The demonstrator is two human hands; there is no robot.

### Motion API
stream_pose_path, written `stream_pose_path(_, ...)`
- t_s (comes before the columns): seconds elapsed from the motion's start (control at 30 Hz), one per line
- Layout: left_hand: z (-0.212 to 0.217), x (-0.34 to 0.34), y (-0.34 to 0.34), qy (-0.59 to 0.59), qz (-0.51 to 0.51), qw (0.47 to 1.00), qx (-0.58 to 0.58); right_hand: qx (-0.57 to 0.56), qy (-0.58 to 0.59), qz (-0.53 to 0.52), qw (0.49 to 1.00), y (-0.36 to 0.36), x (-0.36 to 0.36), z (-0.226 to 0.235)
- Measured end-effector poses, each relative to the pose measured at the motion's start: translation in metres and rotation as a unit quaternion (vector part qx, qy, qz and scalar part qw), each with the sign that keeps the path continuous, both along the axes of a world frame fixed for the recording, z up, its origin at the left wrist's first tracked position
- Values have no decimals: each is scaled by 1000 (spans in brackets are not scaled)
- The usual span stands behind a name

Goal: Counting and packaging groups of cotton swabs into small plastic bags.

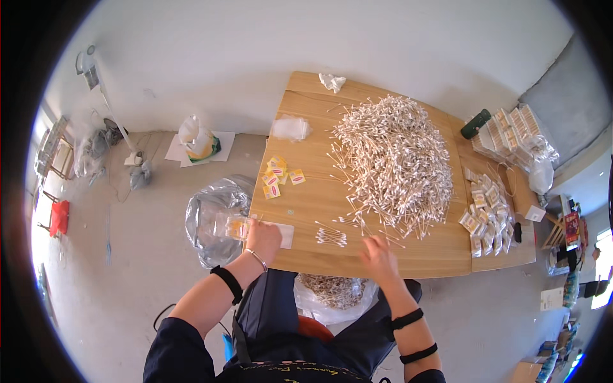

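- L hand at table's front L edge, back up, fingers curled down over a clear packet w/ yellow in it; can't tell if it's gripped or just pressed
- pale flat sheet on table just R of L hand, partly under it
- R hand at front edge, fingers bent, tips nr loose swabs at foot of the pile; can't tell if it's holding any
- small batch of swabs lying roughly side by side, betw the 2 hands, apart from both
- big swab pile covers much of table's R half, strays along its L side
- wooden table under it all
- yellow cards in loose cluster, L side, beyond L hand
- stack of clear bags farther back, L edge
- crumpled white tissue at far edge
- filled packets heaped at R end, w/ green cylinder farther back
- silvery plastic bag just L of table, below L packet
- open bag below front edge, betw person's legs, swab-like bits inside
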State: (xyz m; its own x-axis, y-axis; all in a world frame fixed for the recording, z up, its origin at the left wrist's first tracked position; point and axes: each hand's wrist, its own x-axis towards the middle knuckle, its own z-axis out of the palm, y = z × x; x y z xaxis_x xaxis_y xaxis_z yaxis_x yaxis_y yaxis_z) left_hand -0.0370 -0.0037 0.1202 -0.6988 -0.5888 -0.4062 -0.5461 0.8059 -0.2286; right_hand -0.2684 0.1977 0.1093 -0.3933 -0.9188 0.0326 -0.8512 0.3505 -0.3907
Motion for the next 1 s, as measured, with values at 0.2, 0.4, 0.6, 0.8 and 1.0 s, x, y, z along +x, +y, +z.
stream_pose_path(0.2,-21,-8,34,339,-36,937,79,-163,0,20,986,-46,50,-51)
stream_pose_path(0.4,-52,-40,48,443,-31,888,114,-199,-38,-15,979,-59,72,-65)
stream_pose_path(0.6,-58,-38,45,467,-38,869,161,-220,-9,-73,973,-61,46,-59)
stream_pose_path(0.8,-60,-43,51,489,-29,861,135,-187,45,-85,978,-77,6,-58)
stream_pose_path(1.0,-57,-44,49,508,30,843,176,-129,47,-60,989,-86,19,-54)
